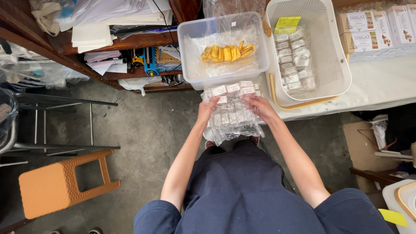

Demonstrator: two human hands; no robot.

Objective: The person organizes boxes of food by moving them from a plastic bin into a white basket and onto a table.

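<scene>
My left hand (207,109) and my right hand (260,106) both grip a clear plastic bag (232,117) filled with several small pale wrapped bars, held in front of my lap. The left hand holds its left edge, the right hand its upper right edge. Just beyond the bag stands a clear plastic tub (190,52) that holds a bag of yellow-wrapped pieces (227,53). To the right, a white mesh basket (333,65) with a tan handle contains another bag of pale wrapped bars (294,60) and a yellow note.
The basket rests on a white table (381,86) with stacked cardboard boxes (375,28) at its back. An orange plastic stool (60,182) lies on the concrete floor at left, beside metal chair legs. Wooden shelves (125,43) with papers stand behind.
</scene>
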